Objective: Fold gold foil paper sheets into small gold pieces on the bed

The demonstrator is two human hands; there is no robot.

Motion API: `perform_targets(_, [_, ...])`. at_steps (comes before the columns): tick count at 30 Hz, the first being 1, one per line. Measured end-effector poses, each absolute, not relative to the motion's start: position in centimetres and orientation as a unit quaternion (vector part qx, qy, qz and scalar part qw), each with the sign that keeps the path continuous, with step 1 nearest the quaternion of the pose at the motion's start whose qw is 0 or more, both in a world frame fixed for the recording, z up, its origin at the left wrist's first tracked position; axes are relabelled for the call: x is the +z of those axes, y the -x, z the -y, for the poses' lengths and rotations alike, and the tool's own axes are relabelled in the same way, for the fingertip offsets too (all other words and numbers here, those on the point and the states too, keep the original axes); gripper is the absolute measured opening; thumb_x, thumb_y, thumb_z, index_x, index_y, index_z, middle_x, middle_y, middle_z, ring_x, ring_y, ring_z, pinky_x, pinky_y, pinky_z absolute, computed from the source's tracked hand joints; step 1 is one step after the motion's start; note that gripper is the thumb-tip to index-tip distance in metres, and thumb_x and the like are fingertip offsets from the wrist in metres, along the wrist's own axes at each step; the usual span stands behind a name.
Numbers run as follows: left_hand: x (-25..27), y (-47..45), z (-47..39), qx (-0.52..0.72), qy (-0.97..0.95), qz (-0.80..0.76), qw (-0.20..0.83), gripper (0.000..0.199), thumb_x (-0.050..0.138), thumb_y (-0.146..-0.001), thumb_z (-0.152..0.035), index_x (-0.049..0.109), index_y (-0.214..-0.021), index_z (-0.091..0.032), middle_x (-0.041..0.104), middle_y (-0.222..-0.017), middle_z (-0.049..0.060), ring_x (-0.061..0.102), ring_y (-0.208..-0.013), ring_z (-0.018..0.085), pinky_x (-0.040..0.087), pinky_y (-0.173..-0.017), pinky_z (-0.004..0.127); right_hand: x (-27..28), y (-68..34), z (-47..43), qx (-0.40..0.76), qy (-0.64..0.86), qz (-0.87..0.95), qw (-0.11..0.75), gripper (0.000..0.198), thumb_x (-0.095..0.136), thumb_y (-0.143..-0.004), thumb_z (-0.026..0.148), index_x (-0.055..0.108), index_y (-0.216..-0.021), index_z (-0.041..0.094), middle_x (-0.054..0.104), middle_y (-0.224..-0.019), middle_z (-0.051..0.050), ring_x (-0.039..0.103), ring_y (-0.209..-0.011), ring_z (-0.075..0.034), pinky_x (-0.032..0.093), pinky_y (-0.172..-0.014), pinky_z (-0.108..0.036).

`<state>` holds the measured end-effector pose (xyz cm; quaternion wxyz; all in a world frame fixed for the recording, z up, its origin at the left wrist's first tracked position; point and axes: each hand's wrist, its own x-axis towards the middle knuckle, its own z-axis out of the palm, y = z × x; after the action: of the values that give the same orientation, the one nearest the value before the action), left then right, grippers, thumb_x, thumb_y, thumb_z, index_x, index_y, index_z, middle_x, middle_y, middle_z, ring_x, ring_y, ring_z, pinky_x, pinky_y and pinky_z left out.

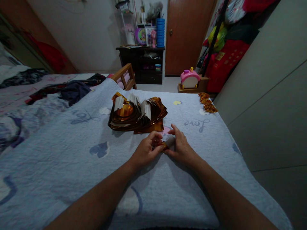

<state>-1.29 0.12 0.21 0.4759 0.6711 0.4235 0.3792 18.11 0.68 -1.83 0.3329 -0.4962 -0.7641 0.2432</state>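
Observation:
Between my hands, just above the bed cover, is a small sheet of shiny gold foil paper (170, 142) with a greyish back, curled into a roll. My left hand (149, 147) pinches its left end between thumb and fingers. My right hand (181, 146) holds the right end, thumb below and fingers raised behind it. Beyond my left hand lies a thick, bent stack of gold foil paper (137, 113), its sheets fanned and curved, with grey-white backs showing in places. Several folded gold foil pieces (207, 103) sit near the far right corner of the bed.
A pale blue bed cover (96, 182) with hearts and lettering spreads beneath everything. Clothes (74, 91) lie bunched at the left. A pale cabinet (268, 105) borders the right side. Past the bed stand a dark shelf (141, 64), a pink toy (190, 79) and a brown door (187, 38).

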Motion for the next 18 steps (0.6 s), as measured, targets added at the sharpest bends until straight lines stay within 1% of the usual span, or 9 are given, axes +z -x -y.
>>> perform_targets(2, [0.2, 1.2, -0.1, 0.397, -0.653, -0.418, 0.492, 0.023, 0.068, -0.083, -0.024, 0.053, -0.1, -0.022, 0.06, -0.09, 0.0, 0.062, -0.087, 0.016, 0.047, -0.077, 0.027, -1.3, -18.1, -0.7, 0.308, 0.489, 0.75, 0.322, 0.09, 0.075, -0.073, 0.021, 0.031, -0.151, 0.022, 0.062, -0.122, -0.012, 0.06, -0.109, -0.027, 0.046, -0.094, -0.043])
perform_targets(3, [0.1, 1.2, -0.2, 0.407, -0.644, -0.413, 0.5, 0.024, 0.07, -0.083, -0.024, 0.054, -0.1, -0.021, 0.061, -0.092, 0.001, 0.062, -0.09, 0.016, 0.048, -0.08, 0.028, -1.0, -18.2, -0.7, 0.335, 0.485, 0.746, 0.311, 0.079, 0.073, -0.076, 0.02, 0.039, -0.147, 0.022, 0.065, -0.117, -0.01, 0.062, -0.104, -0.025, 0.047, -0.09, -0.039])
perform_targets(5, [-0.3, 1.2, -0.3, 0.419, -0.627, -0.4, 0.52, 0.027, 0.072, -0.081, -0.023, 0.056, -0.103, -0.022, 0.063, -0.099, 0.003, 0.063, -0.097, 0.018, 0.048, -0.085, 0.03, -0.4, -18.2, -0.7, 0.366, 0.485, 0.739, 0.292, 0.045, 0.067, -0.078, 0.017, 0.059, -0.122, 0.02, 0.069, -0.101, -0.006, 0.063, -0.089, -0.021, 0.047, -0.08, -0.033])
perform_targets(7, [-0.6, 1.2, -0.4, 0.416, -0.607, -0.396, 0.548, 0.035, 0.074, -0.08, -0.022, 0.056, -0.11, -0.022, 0.065, -0.105, 0.005, 0.063, -0.099, 0.019, 0.048, -0.085, 0.031, 0.1, -18.2, -0.7, 0.391, 0.491, 0.722, 0.292, 0.02, 0.065, -0.078, 0.017, 0.064, -0.097, 0.019, 0.068, -0.087, -0.002, 0.061, -0.078, -0.018, 0.044, -0.071, -0.029])
perform_targets(8, [-0.6, 1.1, -0.5, 0.414, -0.594, -0.393, 0.567, 0.038, 0.074, -0.079, -0.021, 0.056, -0.113, -0.022, 0.066, -0.106, 0.005, 0.064, -0.098, 0.019, 0.049, -0.085, 0.031, 0.2, -18.2, -0.7, 0.408, 0.493, 0.707, 0.302, 0.016, 0.066, -0.077, 0.018, 0.064, -0.092, 0.019, 0.067, -0.084, -0.001, 0.059, -0.075, -0.017, 0.043, -0.069, -0.028])
perform_targets(9, [-0.6, 1.0, -0.5, 0.412, -0.579, -0.387, 0.587, 0.04, 0.075, -0.079, -0.022, 0.056, -0.114, -0.022, 0.067, -0.105, 0.005, 0.064, -0.097, 0.018, 0.049, -0.084, 0.031, 0.3, -18.2, -0.7, 0.429, 0.491, 0.689, 0.317, 0.017, 0.067, -0.076, 0.019, 0.064, -0.092, 0.019, 0.067, -0.084, -0.001, 0.058, -0.074, -0.016, 0.043, -0.068, -0.028])
perform_targets(12, [-0.1, 0.6, -0.5, 0.414, -0.536, -0.36, 0.642, 0.037, 0.076, -0.079, -0.025, 0.059, -0.112, -0.02, 0.07, -0.101, 0.006, 0.066, -0.095, 0.019, 0.05, -0.084, 0.031, 0.3, -18.1, -0.6, 0.493, 0.473, 0.636, 0.359, 0.03, 0.071, -0.074, 0.026, 0.063, -0.103, 0.019, 0.066, -0.088, -0.001, 0.057, -0.075, -0.016, 0.044, -0.066, -0.027])
perform_targets(16, [0.6, 0.4, -0.5, 0.407, -0.525, -0.371, 0.649, 0.035, 0.08, -0.075, -0.031, 0.063, -0.103, -0.017, 0.07, -0.092, 0.006, 0.065, -0.083, 0.017, 0.05, -0.071, 0.027, 0.5, -17.8, -0.4, 0.53, 0.468, 0.6, 0.373, 0.033, 0.075, -0.072, 0.032, 0.06, -0.099, 0.019, 0.064, -0.087, -0.001, 0.055, -0.073, -0.015, 0.045, -0.063, -0.027])
perform_targets(18, [0.6, 0.4, -0.5, 0.413, -0.521, -0.377, 0.645, 0.035, 0.079, -0.075, -0.031, 0.064, -0.103, -0.016, 0.069, -0.092, 0.005, 0.064, -0.08, 0.016, 0.049, -0.068, 0.025, 0.6, -17.8, -0.4, 0.552, 0.46, 0.58, 0.383, 0.037, 0.077, -0.071, 0.033, 0.058, -0.1, 0.02, 0.063, -0.087, -0.001, 0.057, -0.073, -0.015, 0.046, -0.063, -0.027])
